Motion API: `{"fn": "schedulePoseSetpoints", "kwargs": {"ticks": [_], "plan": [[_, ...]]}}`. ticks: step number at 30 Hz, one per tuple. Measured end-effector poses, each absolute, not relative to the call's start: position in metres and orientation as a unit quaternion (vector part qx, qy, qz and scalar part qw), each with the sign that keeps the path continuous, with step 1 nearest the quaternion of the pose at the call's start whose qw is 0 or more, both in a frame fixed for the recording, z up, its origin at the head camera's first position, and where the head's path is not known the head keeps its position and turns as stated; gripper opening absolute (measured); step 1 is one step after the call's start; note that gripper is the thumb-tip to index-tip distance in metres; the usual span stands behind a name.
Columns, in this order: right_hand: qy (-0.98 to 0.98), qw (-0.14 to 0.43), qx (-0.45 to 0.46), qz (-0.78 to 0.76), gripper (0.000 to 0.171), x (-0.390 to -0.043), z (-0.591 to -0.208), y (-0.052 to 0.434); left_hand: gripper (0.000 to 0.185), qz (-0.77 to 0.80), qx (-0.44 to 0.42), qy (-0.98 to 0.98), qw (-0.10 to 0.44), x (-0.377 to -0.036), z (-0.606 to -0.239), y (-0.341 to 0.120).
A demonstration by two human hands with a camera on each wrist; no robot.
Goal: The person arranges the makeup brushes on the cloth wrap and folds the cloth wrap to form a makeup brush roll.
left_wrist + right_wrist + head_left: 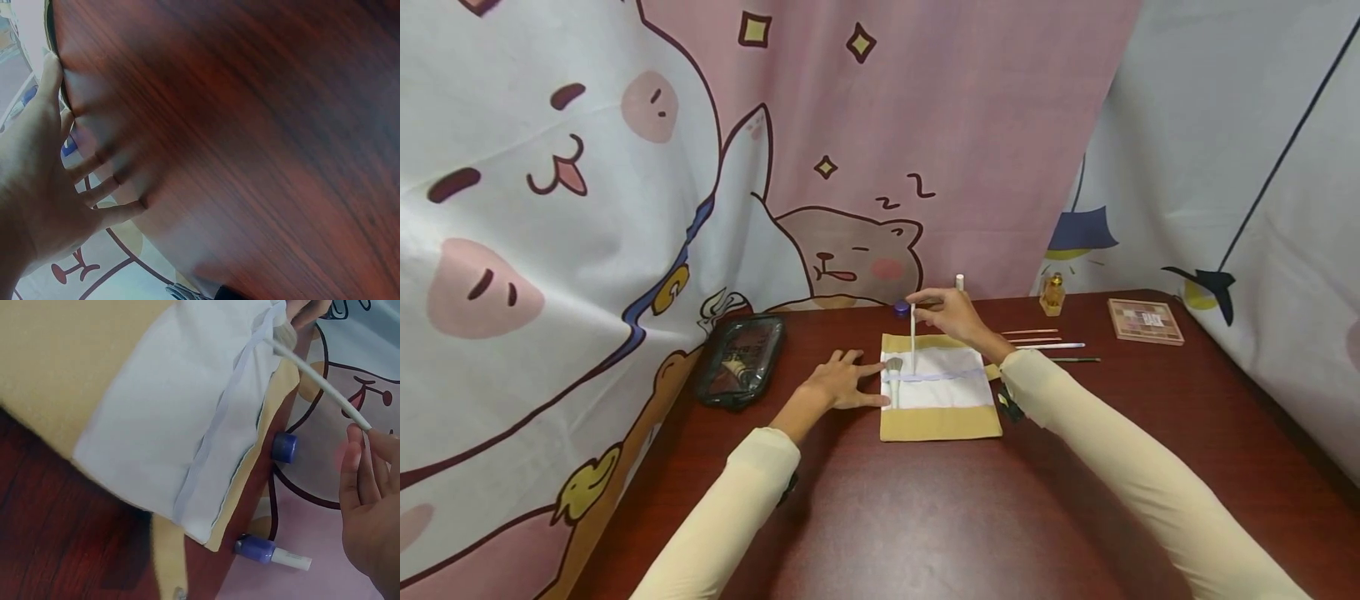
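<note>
A tan and white cloth brush roll (943, 424) lies unfolded on the table. My right hand (953, 317) pinches a thin white makeup brush (913, 337) near its upper end, above the roll. The brush stands nearly upright, its lower end at the lilac edge of the white pocket (200, 450), where the right wrist view also has it. My left hand (837, 382) has its fingers spread, thumb and index fingertip at the roll's left edge. Beside those fingertips a fluffy-headed brush (893, 382) sits in the pocket's left end. In the left wrist view the other fingertips rest on the table.
Several thin brushes (1051, 347) lie right of the roll. Behind are a blue-capped jar (902, 308) and a purple nail polish bottle (256, 548). A perfume bottle (1053, 295) and a palette (1146, 322) stand back right; a black-edged clear pouch (741, 360) lies left.
</note>
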State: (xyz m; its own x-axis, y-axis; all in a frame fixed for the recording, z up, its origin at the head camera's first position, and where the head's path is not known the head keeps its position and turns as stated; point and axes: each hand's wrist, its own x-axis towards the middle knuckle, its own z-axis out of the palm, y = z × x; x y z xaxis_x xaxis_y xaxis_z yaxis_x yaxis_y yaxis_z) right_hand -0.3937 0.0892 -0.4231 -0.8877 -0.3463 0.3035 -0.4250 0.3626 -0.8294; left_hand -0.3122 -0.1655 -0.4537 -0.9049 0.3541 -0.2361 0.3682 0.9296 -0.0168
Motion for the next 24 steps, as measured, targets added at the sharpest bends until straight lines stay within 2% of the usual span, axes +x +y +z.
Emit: {"fn": "schedulePoseSetpoints", "kwargs": {"ticks": [11, 24], "plan": [[-0.863, 0.033, 0.234, 0.445, 0.028, -0.397, -0.443, 0.091, 0.086, -0.029, 0.186, 0.976, 0.110, -0.310, -0.452, -0.166], [-0.874, -0.033, 0.297, 0.384, 0.028, -0.387, -0.462, 0.092, 0.086, -0.026, 0.179, 0.977, 0.117, -0.309, -0.452, -0.165]]}}
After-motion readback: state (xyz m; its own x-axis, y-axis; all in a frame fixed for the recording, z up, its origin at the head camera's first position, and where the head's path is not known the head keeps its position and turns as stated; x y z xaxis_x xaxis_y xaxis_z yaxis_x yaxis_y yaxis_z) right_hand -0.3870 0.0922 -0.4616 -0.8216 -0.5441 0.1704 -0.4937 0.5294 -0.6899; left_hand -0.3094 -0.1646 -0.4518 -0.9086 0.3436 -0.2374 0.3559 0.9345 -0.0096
